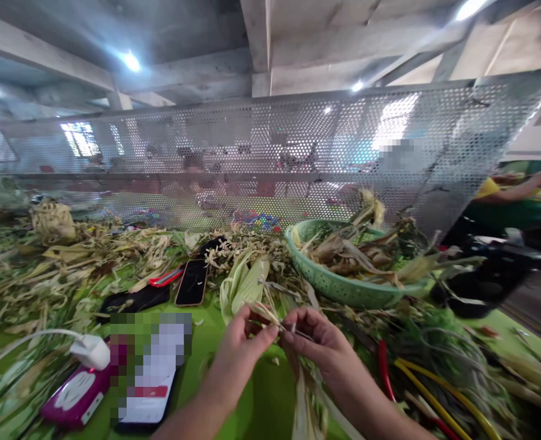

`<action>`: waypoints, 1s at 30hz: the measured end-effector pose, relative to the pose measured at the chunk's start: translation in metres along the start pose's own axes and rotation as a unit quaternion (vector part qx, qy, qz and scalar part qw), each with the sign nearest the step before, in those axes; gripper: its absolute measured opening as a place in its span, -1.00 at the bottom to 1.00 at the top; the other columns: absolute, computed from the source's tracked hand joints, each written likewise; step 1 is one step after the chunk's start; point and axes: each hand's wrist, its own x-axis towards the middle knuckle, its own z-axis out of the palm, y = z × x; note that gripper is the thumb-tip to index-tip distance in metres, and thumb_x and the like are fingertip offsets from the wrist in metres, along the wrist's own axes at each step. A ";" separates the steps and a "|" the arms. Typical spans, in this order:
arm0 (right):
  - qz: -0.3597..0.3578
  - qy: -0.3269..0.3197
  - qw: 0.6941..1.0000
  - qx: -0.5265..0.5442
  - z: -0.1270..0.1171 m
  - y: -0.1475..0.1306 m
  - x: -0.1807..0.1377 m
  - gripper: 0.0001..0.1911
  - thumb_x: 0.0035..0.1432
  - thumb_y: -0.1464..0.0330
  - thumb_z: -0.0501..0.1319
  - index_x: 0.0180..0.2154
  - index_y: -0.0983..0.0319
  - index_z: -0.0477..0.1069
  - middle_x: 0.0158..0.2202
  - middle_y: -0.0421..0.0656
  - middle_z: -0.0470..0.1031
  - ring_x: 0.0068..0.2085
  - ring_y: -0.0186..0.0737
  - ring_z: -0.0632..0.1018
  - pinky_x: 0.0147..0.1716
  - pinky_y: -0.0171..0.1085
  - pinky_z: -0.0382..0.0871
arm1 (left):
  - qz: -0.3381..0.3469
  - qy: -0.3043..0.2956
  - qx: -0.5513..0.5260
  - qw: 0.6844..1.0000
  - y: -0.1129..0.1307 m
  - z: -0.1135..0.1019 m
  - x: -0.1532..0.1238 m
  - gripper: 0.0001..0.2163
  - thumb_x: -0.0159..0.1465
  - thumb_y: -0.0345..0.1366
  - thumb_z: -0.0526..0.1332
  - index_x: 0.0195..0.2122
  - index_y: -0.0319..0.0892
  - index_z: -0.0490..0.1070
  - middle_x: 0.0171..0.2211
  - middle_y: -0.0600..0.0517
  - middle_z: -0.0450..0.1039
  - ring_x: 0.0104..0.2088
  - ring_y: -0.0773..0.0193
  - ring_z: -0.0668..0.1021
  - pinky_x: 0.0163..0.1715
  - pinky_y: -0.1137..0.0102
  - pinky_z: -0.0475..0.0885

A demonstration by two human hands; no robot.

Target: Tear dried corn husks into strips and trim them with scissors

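Note:
My left hand (251,336) and my right hand (315,337) meet just above the green table (256,403). Both are closed, pinching pale corn husk strips (303,388) between thumb and fingers. The strips' long ends hang down below my right hand, and a thin twisted part crosses between the fingertips. Right behind my left hand lies a folded bundle of pale green corn husk (251,282). Fingers cover the exact spot where the strips join.
A green plastic basket (344,288) of dry husks stands behind right. Red (384,370) and yellow tool handles (435,391) lie at right. At left are a lit phone (154,373), a dark phone (192,282) and a purple power bank (76,391). A perforated metal screen (234,140) rises behind.

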 end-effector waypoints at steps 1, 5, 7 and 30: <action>0.001 -0.007 1.000 -0.005 0.000 0.001 0.001 -0.65 -0.18 0.20 0.44 -0.42 0.24 0.39 -0.46 -0.22 0.43 -0.41 -0.30 0.44 -0.40 -0.34 0.32 | 0.000 -0.015 0.009 1.000 -0.002 0.001 0.000 -0.69 0.11 -0.11 0.29 -0.20 -0.18 0.41 -0.28 -0.02 0.48 -0.20 0.20 0.49 -0.16 0.34 0.37; -0.014 -0.019 0.998 -0.064 -0.001 0.004 0.001 -0.68 -0.15 0.20 0.42 -0.42 0.24 0.40 -0.44 -0.20 0.45 -0.38 -0.26 0.45 -0.37 -0.32 0.32 | 0.011 -0.005 0.052 0.999 -0.006 -0.001 0.002 -0.70 0.12 -0.08 0.27 -0.23 -0.19 0.46 -0.27 -0.02 0.52 -0.18 0.16 0.50 -0.13 0.32 0.36; -0.042 -0.020 0.993 -0.108 -0.002 0.005 0.000 -0.71 -0.10 0.21 0.39 -0.38 0.23 0.41 -0.43 -0.20 0.45 -0.37 -0.25 0.45 -0.36 -0.31 0.32 | 0.015 -0.003 0.065 0.998 -0.006 -0.002 0.003 -0.73 0.13 -0.09 0.26 -0.25 -0.18 0.47 -0.29 0.00 0.54 -0.19 0.15 0.51 -0.13 0.31 0.35; -0.079 0.004 0.977 -0.198 -0.012 -0.005 0.005 -0.76 0.07 0.19 0.24 -0.42 0.23 0.33 -0.48 -0.26 0.28 -0.40 -0.31 0.30 -0.41 -0.36 0.18 | -0.006 -0.088 0.085 0.993 -0.004 -0.007 0.007 -0.75 0.19 -0.14 0.20 -0.30 -0.24 0.43 -0.38 0.01 0.44 -0.30 0.24 0.43 -0.27 0.38 0.30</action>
